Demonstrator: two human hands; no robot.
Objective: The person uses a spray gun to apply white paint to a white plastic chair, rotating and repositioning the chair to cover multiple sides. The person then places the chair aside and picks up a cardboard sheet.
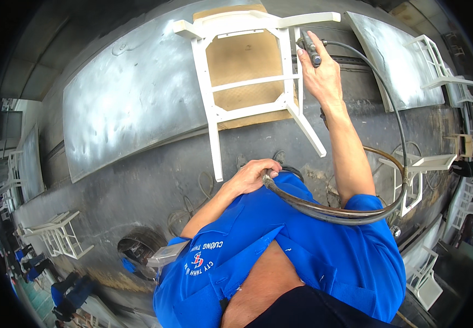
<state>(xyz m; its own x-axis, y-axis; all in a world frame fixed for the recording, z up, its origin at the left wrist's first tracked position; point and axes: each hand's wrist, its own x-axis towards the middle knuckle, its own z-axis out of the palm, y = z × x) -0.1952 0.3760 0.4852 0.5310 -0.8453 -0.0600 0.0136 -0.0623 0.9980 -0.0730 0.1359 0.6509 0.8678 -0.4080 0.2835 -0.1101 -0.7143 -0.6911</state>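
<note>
The right hand [319,71] is closed around a spray gun [309,48] at about one o'clock, its nozzle just beside the rear leg of a white chair frame [247,82] that lies tipped over, legs toward the person, on a brown board [242,60]. The left hand [253,174] is curled shut on a loop of hose [329,210] at the chest. The gun looks rigid, metal and fairly light — best held by its grip, as it is. The hose seems stiff and springy, likely to drag on the wrist, so taking up its slack near the body makes sense. The chair frame looks light, hard and freshly coated, easily marked. Open room lies toward nine o'clock along the grey panel [132,104]; at three o'clock more white frames [438,71] crowd close.
</note>
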